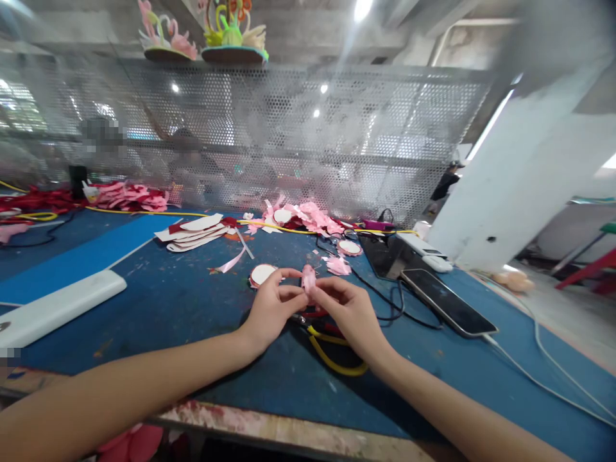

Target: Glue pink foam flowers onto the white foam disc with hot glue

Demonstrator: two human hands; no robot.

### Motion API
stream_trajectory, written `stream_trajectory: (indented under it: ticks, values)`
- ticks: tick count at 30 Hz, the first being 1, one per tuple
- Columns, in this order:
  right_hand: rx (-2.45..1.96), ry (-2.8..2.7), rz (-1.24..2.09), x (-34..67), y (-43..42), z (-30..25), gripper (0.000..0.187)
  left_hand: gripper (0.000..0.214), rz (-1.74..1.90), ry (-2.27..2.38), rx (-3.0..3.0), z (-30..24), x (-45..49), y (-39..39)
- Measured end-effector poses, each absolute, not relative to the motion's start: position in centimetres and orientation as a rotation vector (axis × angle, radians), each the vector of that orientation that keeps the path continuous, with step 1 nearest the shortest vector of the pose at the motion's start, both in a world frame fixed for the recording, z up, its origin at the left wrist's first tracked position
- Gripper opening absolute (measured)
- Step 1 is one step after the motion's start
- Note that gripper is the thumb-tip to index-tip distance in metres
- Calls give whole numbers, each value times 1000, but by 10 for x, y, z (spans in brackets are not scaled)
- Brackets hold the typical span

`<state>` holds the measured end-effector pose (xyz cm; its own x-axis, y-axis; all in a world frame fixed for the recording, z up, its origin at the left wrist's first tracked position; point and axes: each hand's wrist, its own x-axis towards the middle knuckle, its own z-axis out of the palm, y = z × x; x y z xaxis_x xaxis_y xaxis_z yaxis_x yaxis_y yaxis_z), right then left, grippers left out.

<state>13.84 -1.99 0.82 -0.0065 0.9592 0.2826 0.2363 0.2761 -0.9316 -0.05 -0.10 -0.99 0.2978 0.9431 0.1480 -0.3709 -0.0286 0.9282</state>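
Note:
Both my hands meet over the middle of the blue worktable [168, 301]. My left hand [272, 308] and my right hand [344, 308] pinch a small pink foam piece [308, 277] between their fingertips, one from each side. Just under the hands lie pliers with yellow handles [332, 356]. A round red-rimmed white disc [261, 274] lies just beyond my left hand.
A phone [447, 301] on a white cable lies at the right, with a dark tablet [385, 253] behind it. A white power bank [52, 308] lies at the left. Pink scraps [312, 218], white cut-outs [197, 232] and a perforated metal screen [289, 135] stand behind.

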Motion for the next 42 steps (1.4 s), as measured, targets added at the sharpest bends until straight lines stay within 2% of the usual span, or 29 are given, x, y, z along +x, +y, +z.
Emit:
stream_trajectory:
  ticks: [7, 24, 32, 42]
  values:
    - [-1221, -1488, 818, 140, -18, 8, 25, 53, 1208, 693, 1164, -8, 0, -5]
    - [-1138, -1446, 802, 139, -22, 10, 23, 50, 1198, 721, 1245, -6, -1, -7]
    - [-1121, -1390, 978, 140, -22, 7, 23, 53, 1193, 714, 1234, -8, -2, -5]
    - [-1112, -1409, 835, 138, -22, 6, 18, 51, 1174, 753, 1224, -7, -2, -6]
